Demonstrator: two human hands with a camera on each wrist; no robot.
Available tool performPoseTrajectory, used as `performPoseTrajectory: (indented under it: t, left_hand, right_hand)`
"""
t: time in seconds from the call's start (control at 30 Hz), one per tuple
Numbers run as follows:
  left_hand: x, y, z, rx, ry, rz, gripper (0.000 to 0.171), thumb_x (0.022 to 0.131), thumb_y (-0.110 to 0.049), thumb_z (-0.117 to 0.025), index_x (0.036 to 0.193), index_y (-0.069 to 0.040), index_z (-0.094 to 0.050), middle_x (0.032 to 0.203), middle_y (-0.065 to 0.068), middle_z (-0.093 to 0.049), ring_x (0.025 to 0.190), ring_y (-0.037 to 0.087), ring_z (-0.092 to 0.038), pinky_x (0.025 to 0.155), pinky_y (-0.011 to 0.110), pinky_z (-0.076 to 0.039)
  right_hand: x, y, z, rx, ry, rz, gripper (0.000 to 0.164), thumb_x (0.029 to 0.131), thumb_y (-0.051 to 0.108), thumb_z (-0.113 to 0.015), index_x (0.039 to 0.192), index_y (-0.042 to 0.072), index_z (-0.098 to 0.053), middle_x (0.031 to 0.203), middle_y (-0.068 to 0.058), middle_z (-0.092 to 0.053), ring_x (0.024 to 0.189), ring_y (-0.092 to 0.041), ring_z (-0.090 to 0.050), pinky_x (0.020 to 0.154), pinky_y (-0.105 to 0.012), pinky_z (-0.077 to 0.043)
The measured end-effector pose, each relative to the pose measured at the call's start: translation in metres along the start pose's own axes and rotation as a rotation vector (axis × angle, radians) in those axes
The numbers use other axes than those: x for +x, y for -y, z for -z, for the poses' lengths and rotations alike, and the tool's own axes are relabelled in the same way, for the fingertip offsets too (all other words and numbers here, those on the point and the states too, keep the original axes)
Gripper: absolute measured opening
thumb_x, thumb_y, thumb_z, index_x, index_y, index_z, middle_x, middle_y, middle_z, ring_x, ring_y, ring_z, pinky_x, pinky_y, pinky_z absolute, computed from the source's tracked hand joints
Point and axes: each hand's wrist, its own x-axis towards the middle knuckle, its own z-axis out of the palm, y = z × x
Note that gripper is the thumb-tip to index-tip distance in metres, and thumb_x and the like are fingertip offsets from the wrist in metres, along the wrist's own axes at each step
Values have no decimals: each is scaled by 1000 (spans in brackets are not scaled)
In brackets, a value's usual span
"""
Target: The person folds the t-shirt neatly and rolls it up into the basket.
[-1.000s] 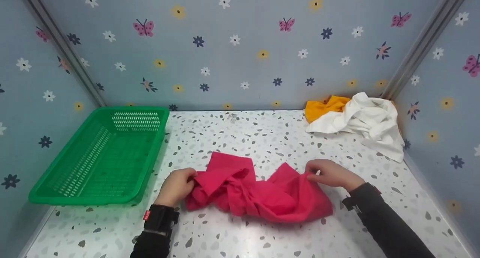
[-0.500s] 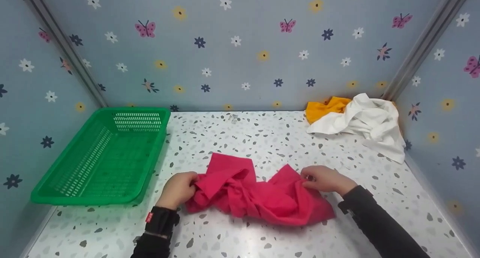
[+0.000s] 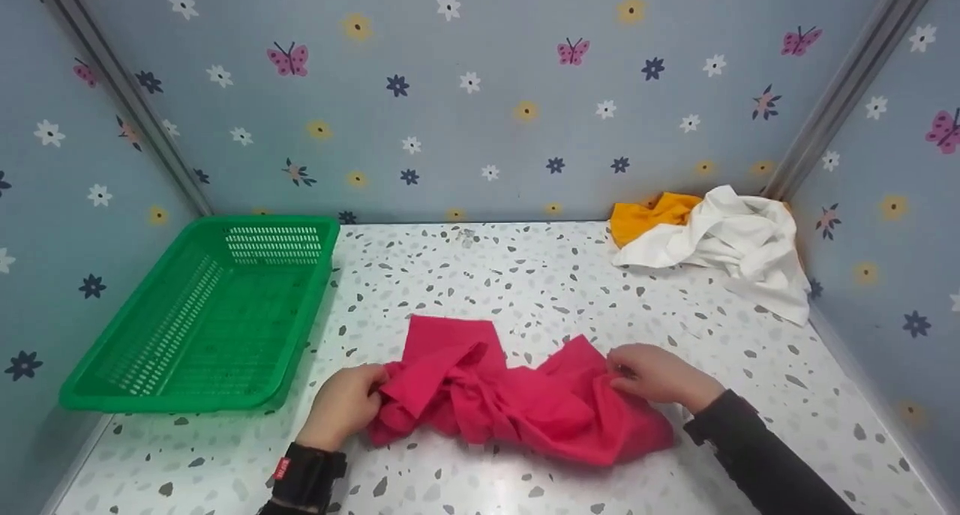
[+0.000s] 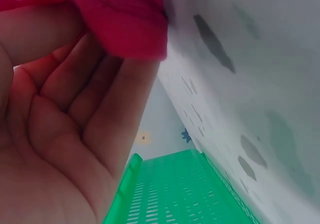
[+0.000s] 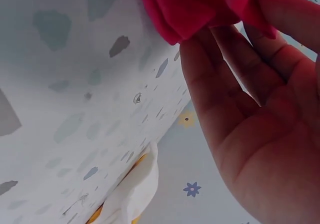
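Observation:
A crumpled pinkish-red cloth (image 3: 517,402) lies bunched on the speckled tabletop, with two flaps pointing away from me. Whether it is a garment I cannot tell. My left hand (image 3: 341,404) grips its left end between thumb and fingers; in the left wrist view a fold of the cloth (image 4: 127,22) hangs over the fingers. At the right side, my right hand (image 3: 664,376) pinches the upper edge. The right wrist view shows the thumb pressing the cloth (image 5: 195,9) against the fingers.
A green plastic basket (image 3: 300,350) with slotted sides stands at the left. In the back right corner lie a crumpled white cloth (image 3: 742,238) and an orange cloth (image 3: 652,219). Flower-patterned walls (image 3: 480,125) enclose the speckled tabletop (image 3: 465,275) at the back and sides.
Both hands and the pinkish-red cloth have shifted a little toward me. My right hand has sunk lower along the cloth's right side. The basket and the other cloths stay put.

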Motion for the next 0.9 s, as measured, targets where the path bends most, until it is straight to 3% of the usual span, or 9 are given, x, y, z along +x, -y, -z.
performPoseTrajectory:
  t: [0.23,0.67,0.9]
  left_hand:
    - [-7,3,2,3,27,33,21,74,3,-59,72,-18,-57,66,-6,-53,61,15,-46,58,32,-39]
    - [-20,6,5,-2,42,29,23,74,3,-59,73,-20,-58,66,-9,-53,60,13,-46,58,31,-39]
    - [-26,7,9,4,32,15,25,72,4,-58,70,-21,-57,63,-10,-51,59,12,-45,57,31,-38]
  right_hand:
    - [-8,2,-4,-11,-20,21,18,79,14,-68,74,19,-51,66,14,-43,63,-6,-44,59,-26,-40]
    - [-20,6,-6,2,-50,61,17,79,12,-69,76,17,-52,67,12,-45,63,-7,-44,60,-25,-40]
    - [-25,7,-5,14,-26,51,13,81,13,-67,79,16,-54,70,11,-47,67,-8,-46,63,-26,-41]
